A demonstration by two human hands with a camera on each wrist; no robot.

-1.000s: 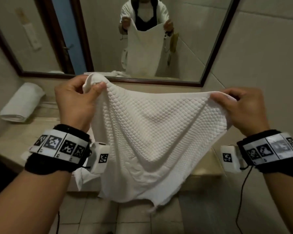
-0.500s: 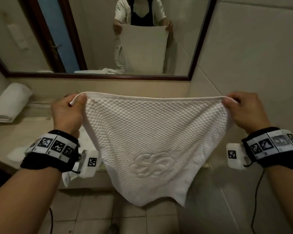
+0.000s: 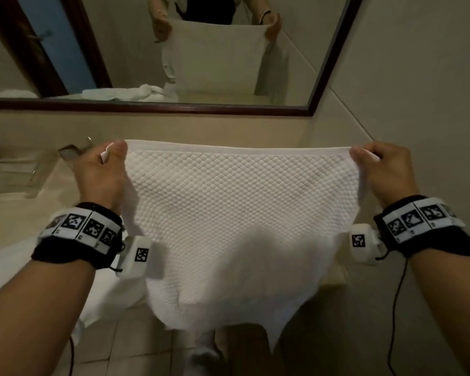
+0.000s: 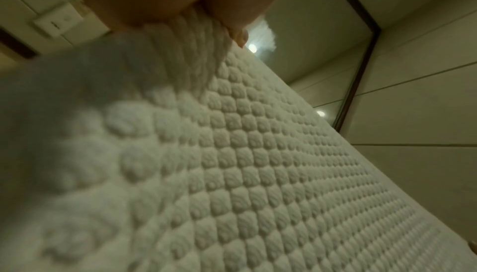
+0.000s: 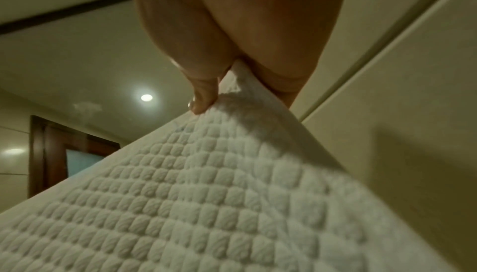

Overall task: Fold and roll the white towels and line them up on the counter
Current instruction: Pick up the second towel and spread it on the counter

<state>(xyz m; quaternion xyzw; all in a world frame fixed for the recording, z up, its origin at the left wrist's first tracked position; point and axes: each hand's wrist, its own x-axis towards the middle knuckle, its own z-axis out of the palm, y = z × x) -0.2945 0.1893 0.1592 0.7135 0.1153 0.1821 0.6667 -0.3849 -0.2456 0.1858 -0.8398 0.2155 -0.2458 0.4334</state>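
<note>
A white waffle-textured towel (image 3: 236,213) hangs stretched between my two hands above the counter (image 3: 14,210), its top hem taut and level. My left hand (image 3: 103,169) pinches the top left corner, and my right hand (image 3: 377,166) pinches the top right corner. The lower part of the towel droops blurred toward the floor. In the left wrist view the towel (image 4: 258,164) runs out from under my left hand's fingers (image 4: 232,25). The right wrist view shows the towel (image 5: 206,205) with its corner nipped between thumb and fingers (image 5: 204,94).
More white cloth (image 3: 19,270) lies on the counter under my left arm and hangs over its front edge. A dark-framed mirror (image 3: 334,52) covers the wall ahead and reflects a crumpled towel. A tiled wall (image 3: 418,90) stands close on the right. Tiled floor lies below.
My left hand moved outward and pulled the bunched top edge straight. The towel now hangs flat and lower, closer to the counter, and the rolled towel at the far left has left the view.
</note>
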